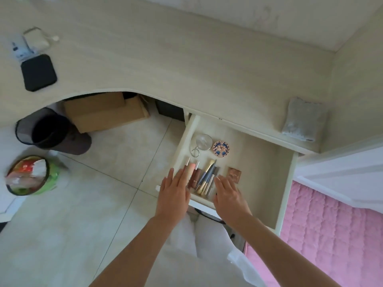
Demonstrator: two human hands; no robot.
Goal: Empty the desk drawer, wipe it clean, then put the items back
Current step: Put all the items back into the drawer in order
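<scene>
Head view, single: worn high, facing steeply down and forward; both hands near; pale wooden desk (165,65) beyond them, tiled floor beneath.

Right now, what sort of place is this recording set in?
Probably a bedroom with a vanity desk: a pink quilted bed beside the desk, whose open drawer holds makeup brushes and a decorated compact.

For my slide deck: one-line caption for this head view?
Both hands, left and right, reach open into the drawer over brushes, cloth waiting on the desk.
</scene>
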